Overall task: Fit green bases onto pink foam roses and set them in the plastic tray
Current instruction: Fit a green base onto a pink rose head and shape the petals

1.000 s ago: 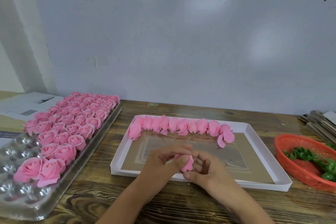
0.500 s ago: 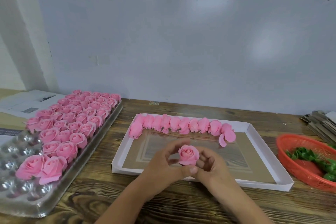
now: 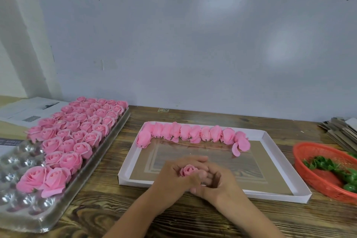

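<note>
Wooden bench, pale wall behind. Got one pink rose [image 3: 188, 170] cupped bloom-up between my left hand [image 3: 174, 177] and right hand [image 3: 219, 184], fingers of both curled round it, over the near edge of the white box lid [image 3: 270, 193]. Can't see its underside, so I'd guess I'm seating the base. Next it goes left into an empty cup of the plastic tray [image 3: 19, 160], gently, since foam crushes.

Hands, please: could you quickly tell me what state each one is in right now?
Left hand: fingers curled around the pink rose.
Right hand: fingers curled against the same rose.
</note>
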